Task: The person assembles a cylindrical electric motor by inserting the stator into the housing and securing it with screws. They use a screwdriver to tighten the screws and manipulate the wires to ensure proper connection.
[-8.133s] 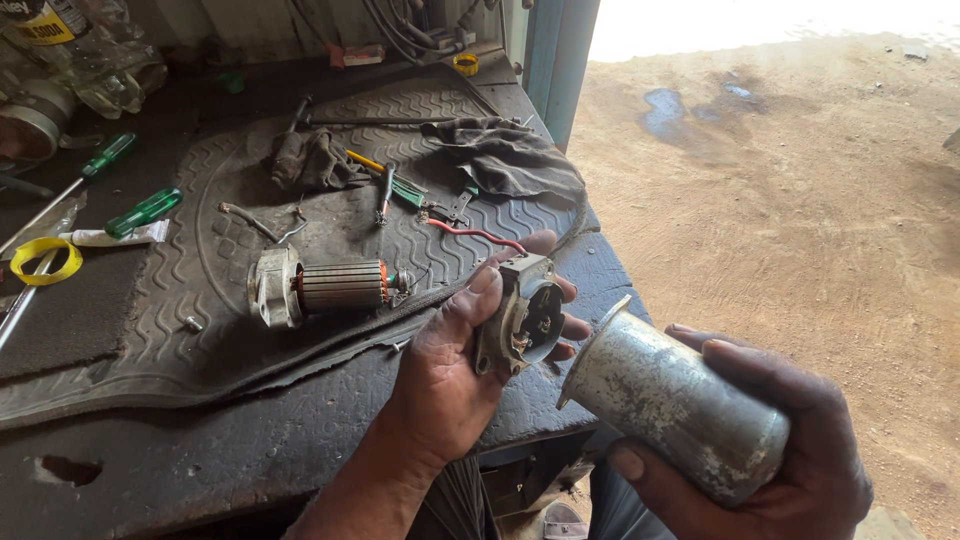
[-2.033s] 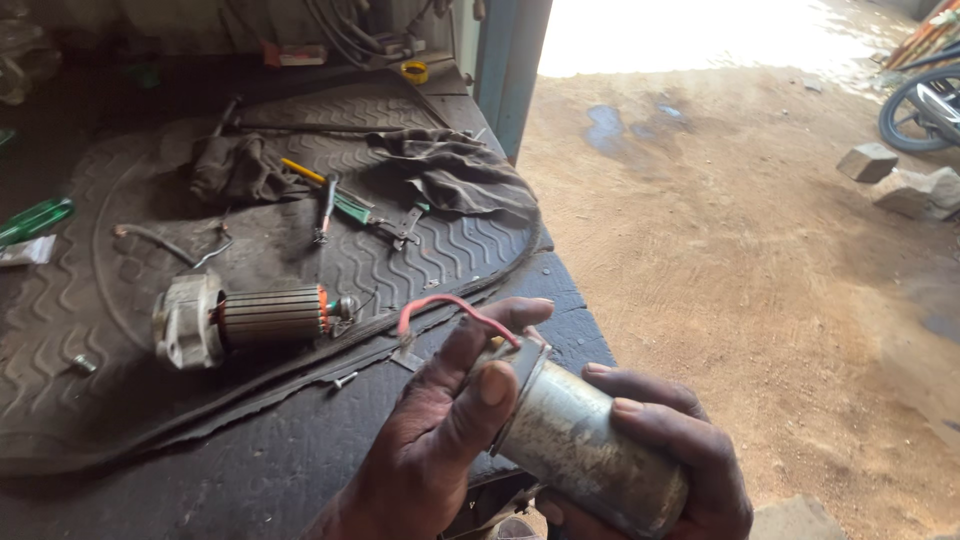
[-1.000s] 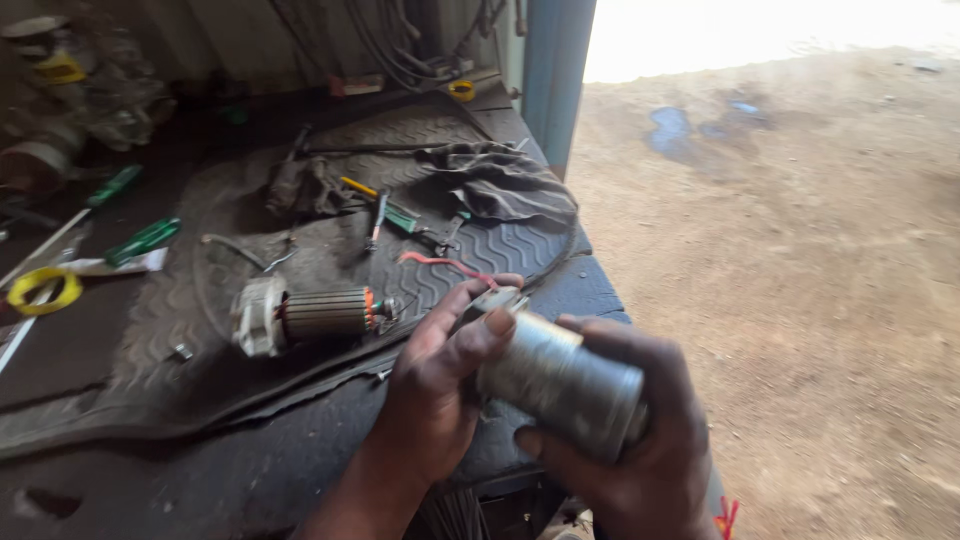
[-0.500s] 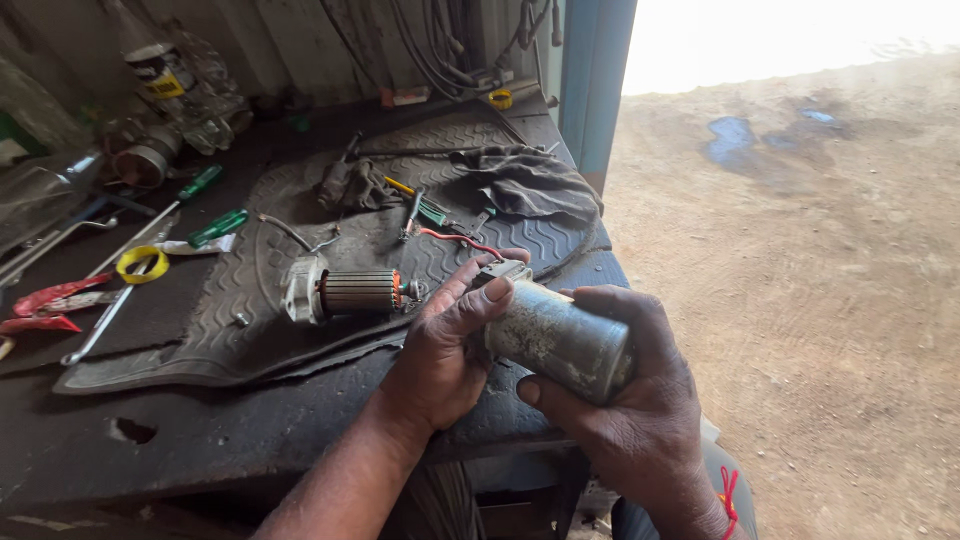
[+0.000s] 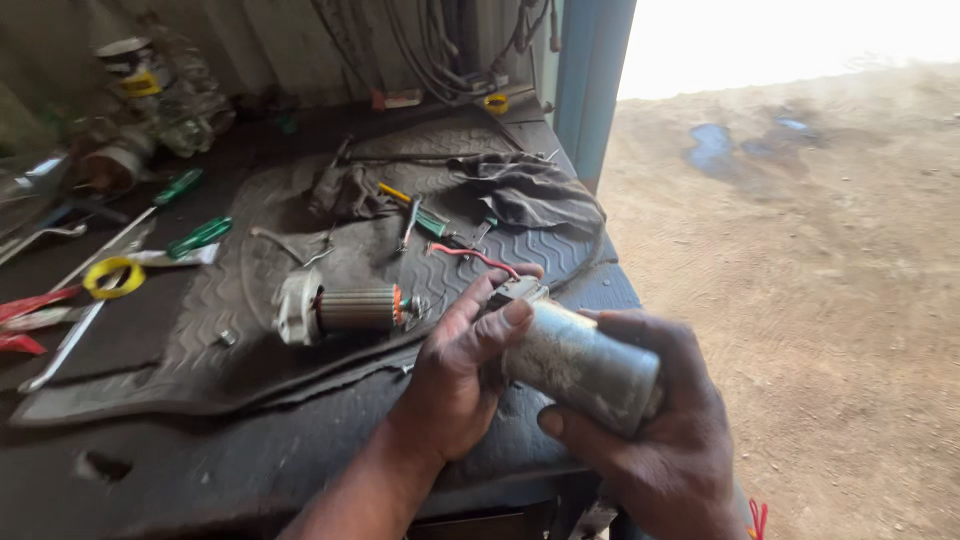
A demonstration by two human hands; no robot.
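Observation:
My right hand (image 5: 655, 445) grips a dull metal motor housing (image 5: 582, 366), a cylinder held on its side over the bench's near edge. My left hand (image 5: 460, 375) is closed on the end cap (image 5: 518, 292) at the housing's open end, with thumb and fingers pressing it there. A red wire (image 5: 470, 258) runs from that end out over the mat. The motor's armature (image 5: 340, 308), with a copper commutator and a light end plate, lies on the black rubber mat (image 5: 250, 350) just left of my left hand.
Green-handled screwdrivers (image 5: 200, 237), a roll of yellow tape (image 5: 113, 277), a dark rag (image 5: 525, 195) and small tools lie on the dark bench (image 5: 150, 470). Jars and cans (image 5: 150, 100) stand at the back left. A blue post (image 5: 590, 80) borders the dirt ground (image 5: 820, 280) on the right.
The end cap, held apart from the housing at first, now sits at the housing's open end. Both hands have turned the housing and stayed over the bench's near edge.

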